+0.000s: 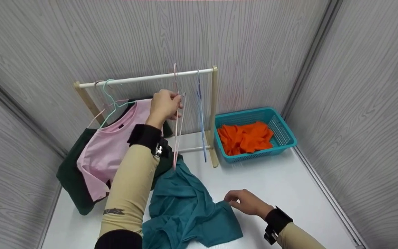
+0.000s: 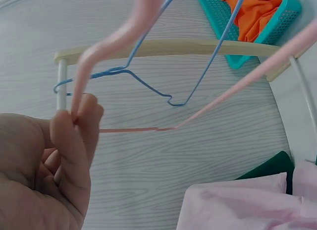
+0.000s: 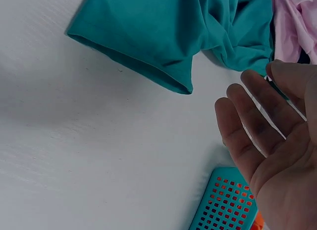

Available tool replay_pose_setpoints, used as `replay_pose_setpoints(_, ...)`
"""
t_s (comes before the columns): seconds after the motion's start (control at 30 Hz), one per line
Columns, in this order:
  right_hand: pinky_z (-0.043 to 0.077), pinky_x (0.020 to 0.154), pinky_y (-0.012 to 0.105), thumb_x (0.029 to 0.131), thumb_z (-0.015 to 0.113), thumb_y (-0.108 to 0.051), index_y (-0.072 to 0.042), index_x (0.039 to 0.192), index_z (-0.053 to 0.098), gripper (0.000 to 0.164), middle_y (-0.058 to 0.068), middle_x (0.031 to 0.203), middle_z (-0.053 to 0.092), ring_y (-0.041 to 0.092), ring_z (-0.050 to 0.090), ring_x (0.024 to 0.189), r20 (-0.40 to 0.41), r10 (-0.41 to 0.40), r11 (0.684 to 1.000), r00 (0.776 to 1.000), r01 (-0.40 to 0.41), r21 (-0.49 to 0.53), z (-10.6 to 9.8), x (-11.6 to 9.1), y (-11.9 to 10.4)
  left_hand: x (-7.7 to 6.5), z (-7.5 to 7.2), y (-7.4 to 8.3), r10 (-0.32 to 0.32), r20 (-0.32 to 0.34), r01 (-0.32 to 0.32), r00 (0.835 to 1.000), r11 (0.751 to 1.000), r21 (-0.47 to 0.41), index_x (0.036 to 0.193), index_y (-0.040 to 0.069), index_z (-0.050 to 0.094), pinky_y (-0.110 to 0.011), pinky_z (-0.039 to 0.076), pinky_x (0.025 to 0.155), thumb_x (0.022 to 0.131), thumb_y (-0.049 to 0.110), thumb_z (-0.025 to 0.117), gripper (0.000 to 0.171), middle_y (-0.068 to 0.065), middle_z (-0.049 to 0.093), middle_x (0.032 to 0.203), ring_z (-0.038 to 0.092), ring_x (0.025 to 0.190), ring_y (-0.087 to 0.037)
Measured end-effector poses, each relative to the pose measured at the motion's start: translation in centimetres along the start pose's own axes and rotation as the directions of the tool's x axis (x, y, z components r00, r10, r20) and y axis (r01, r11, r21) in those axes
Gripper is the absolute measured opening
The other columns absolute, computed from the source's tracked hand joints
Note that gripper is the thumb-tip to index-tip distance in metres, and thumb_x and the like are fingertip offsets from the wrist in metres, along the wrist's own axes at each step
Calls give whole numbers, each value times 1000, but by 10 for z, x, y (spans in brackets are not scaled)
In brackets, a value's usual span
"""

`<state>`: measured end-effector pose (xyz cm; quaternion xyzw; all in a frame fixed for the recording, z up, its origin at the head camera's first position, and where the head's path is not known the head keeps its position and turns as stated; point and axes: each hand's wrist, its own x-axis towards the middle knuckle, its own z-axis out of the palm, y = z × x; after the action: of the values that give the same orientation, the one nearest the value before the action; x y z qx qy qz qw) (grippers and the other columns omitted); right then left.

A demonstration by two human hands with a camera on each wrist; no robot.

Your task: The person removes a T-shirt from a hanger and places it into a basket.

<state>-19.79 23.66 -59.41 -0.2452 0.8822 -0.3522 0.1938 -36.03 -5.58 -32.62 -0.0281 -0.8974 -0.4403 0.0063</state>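
My left hand (image 1: 163,106) pinches a pink clothes hanger (image 1: 175,157) near its neck, with the hanger's hook up at the white rail (image 1: 147,78). In the left wrist view the thumb and fingertips close around the pink wire. Below, a crumpled teal garment (image 1: 185,204) lies on the white surface. My right hand (image 1: 249,203) is beside its right edge, fingers loosely bent. The right wrist view shows that palm with nothing in it, its fingers (image 3: 237,131) extended near the teal cloth and its open hem.
A blue hanger (image 1: 201,119) hangs near the rack's right wooden post (image 1: 214,103). On the left, a pink top (image 1: 116,148) on a mint hanger (image 1: 106,91) hangs before a dark green garment (image 1: 71,180). A teal basket (image 1: 285,136) with orange cloth (image 1: 245,136) stands right.
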Motion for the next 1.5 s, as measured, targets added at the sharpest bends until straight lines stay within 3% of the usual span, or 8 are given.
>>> replay_pose_setpoints(0.27, 53, 90, 42, 98, 57, -16, -15, 113, 67, 18, 9, 110, 71, 9, 63, 99, 76, -13, 999, 997, 10, 47, 17, 7, -2, 1, 16, -24, -44, 3, 44, 999, 998, -41, 116, 5, 69, -21, 53, 48, 100, 22, 51, 29, -8, 73, 90, 64, 50, -8)
replay_pose_setpoints(0.57, 53, 86, 29, 98, 57, -13, -5, 116, 66, 22, 13, 111, 70, 8, 64, 96, 111, -41, 998, 993, 35, 49, 22, 16, -3, -12, 19, -34, -26, 108, 32, 994, 998, -60, 124, 4, 64, -25, 56, 53, 103, 20, 46, 33, -12, 71, 99, 63, 55, -9)
replay_pose_setpoints(0.73, 53, 85, 31, 97, 58, -14, -7, 116, 66, 22, 10, 111, 71, 11, 64, 96, 117, -8, 1000, 993, 8, 0, 21, 27, -7, -24, 15, -51, -14, 132, 9, 991, 999, 33, 118, 5, 66, -26, 56, 54, 102, 20, 46, 30, -10, 71, 97, 64, 58, -11)
replay_pose_setpoints(1.0, 52, 91, 50, 92, 64, -12, -4, 122, 61, 31, 18, 121, 64, 33, 62, 107, 23, 34, 990, 999, -31, -140, 25, 50, -26, -58, 21, -106, -45, 188, -7, 981, 963, 269, 98, 2, 69, -25, 53, 49, 100, 15, 48, 24, -12, 72, 88, 65, 55, -15)
replay_pose_setpoints(1.17, 49, 91, 58, 89, 69, -37, -12, 140, 47, 61, 22, 137, 50, 39, 57, 114, -75, 147, 949, 986, -162, -271, 38, 70, -42, -86, 37, -142, -122, 230, 42, 966, 945, 325, 100, 3, 70, -30, 55, 50, 99, 15, 52, 22, -9, 71, 84, 67, 55, -18)
replay_pose_setpoints(1.3, 48, 90, 61, 85, 60, -64, -21, 152, 30, 85, 26, 153, 32, 47, 52, 120, -84, 226, 920, 970, -241, -308, 57, 85, -54, -106, 53, -167, -77, 233, -22, 969, 920, 392, 95, 4, 73, -34, 57, 66, 96, 15, 57, 19, -4, 71, 75, 68, 62, -18)
replay_pose_setpoints(1.4, 48, 90, 59, 82, 55, -73, -26, 155, 24, 92, 26, 158, 22, 52, 49, 123, -64, 259, 904, 964, -265, -336, 77, 92, -60, -120, 63, -182, -57, 224, -48, 973, 898, 437, 93, 8, 75, -37, 55, 77, 94, 17, 61, 17, 0, 70, 72, 68, 67, -18)
replay_pose_setpoints(1.5, 50, 89, 56, 80, 57, -75, -31, 153, 29, 90, 23, 159, 20, 54, 44, 129, -48, 285, 865, 957, -278, -418, 96, 94, -61, -131, 70, -190, -66, 241, -40, 968, 911, 410, 96, 7, 75, -41, 56, 80, 95, 16, 61, 17, -1, 71, 73, 69, 70, -20)
